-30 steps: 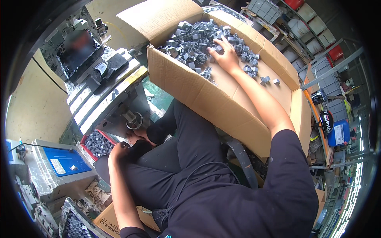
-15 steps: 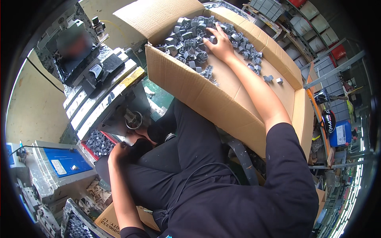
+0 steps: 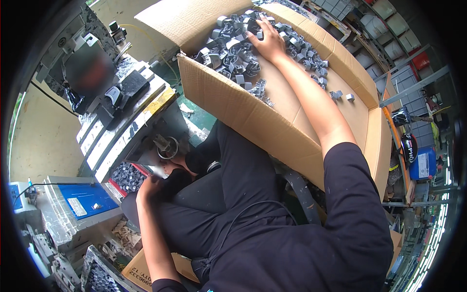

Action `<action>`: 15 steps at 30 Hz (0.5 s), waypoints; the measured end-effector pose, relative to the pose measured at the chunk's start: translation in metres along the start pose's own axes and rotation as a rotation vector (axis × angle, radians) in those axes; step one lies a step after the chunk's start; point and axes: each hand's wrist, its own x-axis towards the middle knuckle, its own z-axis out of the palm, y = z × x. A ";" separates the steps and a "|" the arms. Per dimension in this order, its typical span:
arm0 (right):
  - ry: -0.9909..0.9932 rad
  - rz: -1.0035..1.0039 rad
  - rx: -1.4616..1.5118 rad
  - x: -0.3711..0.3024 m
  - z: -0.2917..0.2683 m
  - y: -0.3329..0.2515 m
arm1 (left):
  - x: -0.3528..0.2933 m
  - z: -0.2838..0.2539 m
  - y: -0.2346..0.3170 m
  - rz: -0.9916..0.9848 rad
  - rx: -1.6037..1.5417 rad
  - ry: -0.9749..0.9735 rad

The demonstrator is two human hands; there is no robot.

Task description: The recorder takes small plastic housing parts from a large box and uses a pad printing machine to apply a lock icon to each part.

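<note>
My right hand (image 3: 269, 45) is inside a large open cardboard box (image 3: 228, 104), resting on a heap of small grey plastic parts (image 3: 233, 44). Its fingers are spread over the heap, with thumb and forefinger apart. Low on the left, my left hand (image 3: 151, 187) hangs by my knee, beside a red crate (image 3: 117, 188) of small dark grey parts (image 3: 127, 176). Its fingers are bent and partly hidden, so I cannot make out whether they hold anything.
A machine with a slotted table (image 3: 146, 109) stands at the left, a grey part (image 3: 113, 95) in its black fixture. Below it are a round metal handle (image 3: 168, 147) and a blue-lidded grey cabinet (image 3: 82, 200). Shelving with bins (image 3: 374, 36) lines the far right.
My right hand has slid a little farther into the heap, toward the box's far left. My left hand stays by the crate. The whole view has shifted slightly.
</note>
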 end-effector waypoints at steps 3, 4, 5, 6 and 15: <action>0.043 -0.047 -0.004 0.008 0.003 -0.009 | -0.002 0.004 -0.014 0.036 -0.038 0.043; 0.073 -0.063 -0.008 0.007 0.004 -0.006 | 0.000 0.004 -0.009 0.041 -0.029 0.041; 0.080 -0.061 -0.012 0.007 0.004 -0.002 | 0.004 0.003 -0.004 0.047 -0.020 0.041; 0.100 -0.066 -0.023 0.006 0.001 0.002 | 0.007 0.003 0.002 0.033 -0.015 0.010; 0.196 -0.161 -0.033 0.001 0.003 -0.008 | 0.006 0.010 -0.019 0.050 0.036 -0.008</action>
